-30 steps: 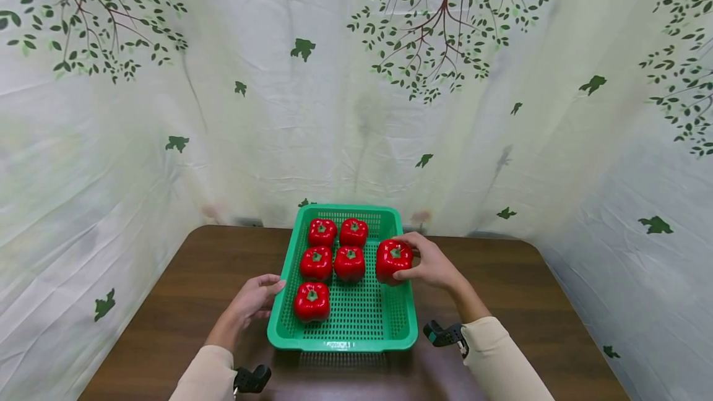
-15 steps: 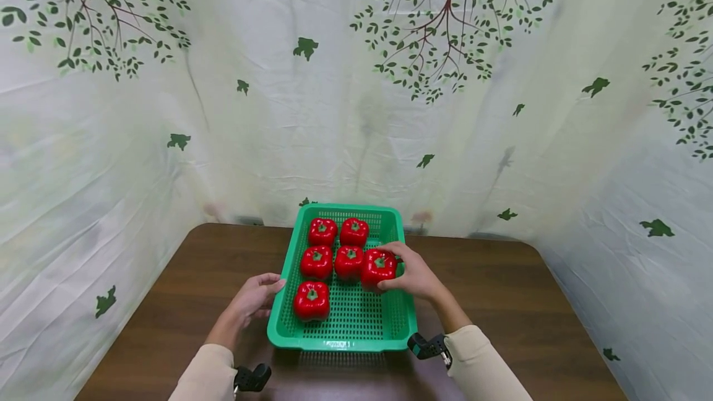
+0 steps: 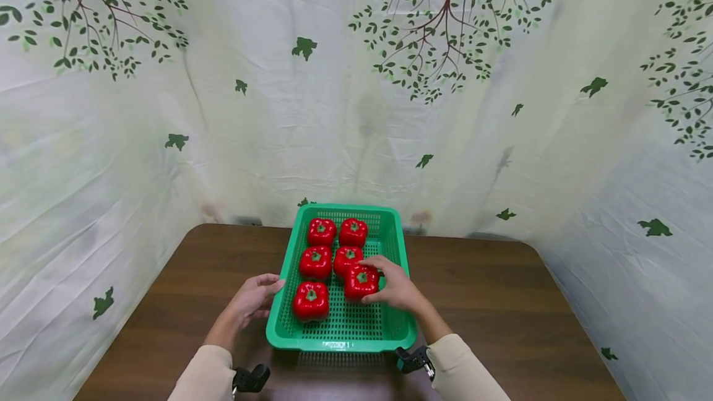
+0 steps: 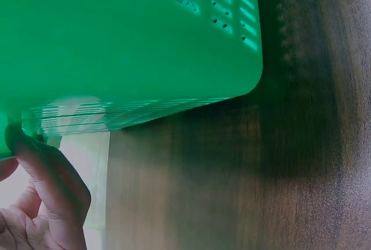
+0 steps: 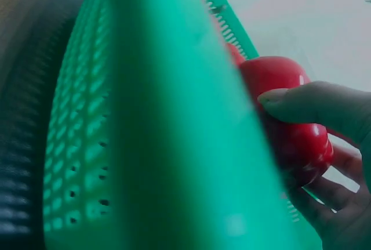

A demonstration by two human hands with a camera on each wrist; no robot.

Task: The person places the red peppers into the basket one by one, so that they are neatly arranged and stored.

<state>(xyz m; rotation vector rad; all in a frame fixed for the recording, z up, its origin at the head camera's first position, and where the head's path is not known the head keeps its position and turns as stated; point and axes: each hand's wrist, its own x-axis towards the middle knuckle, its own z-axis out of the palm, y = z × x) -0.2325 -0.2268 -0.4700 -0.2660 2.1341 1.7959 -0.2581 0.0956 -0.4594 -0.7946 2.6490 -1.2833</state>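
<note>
A red bell pepper (image 3: 361, 282) is gripped between the thumb and fingers of my right hand (image 3: 397, 286), over the green basket (image 3: 356, 346). In the right wrist view the thumb lies across this pepper (image 5: 278, 76), and the basket's blurred rim crosses in front. It overlaps another pepper (image 3: 348, 260) just behind it; whether the two touch I cannot tell. My left hand (image 3: 253, 299) holds the basket's left rim, with its fingers (image 4: 52, 186) at the edge in the left wrist view. More red peppers stand in the basket, including a front-left pepper (image 3: 311, 301).
The basket rests on a dark brown wooden table (image 3: 501, 302). A pale curtain (image 3: 356, 110) printed with leaves and branches hangs behind the table and along both sides. Perforated basket floor (image 3: 356, 323) shows at the front right of the peppers.
My right hand has carried its pepper leftward and toward me, from the basket's right rim to beside the middle peppers. The left hand has stayed on the rim.
</note>
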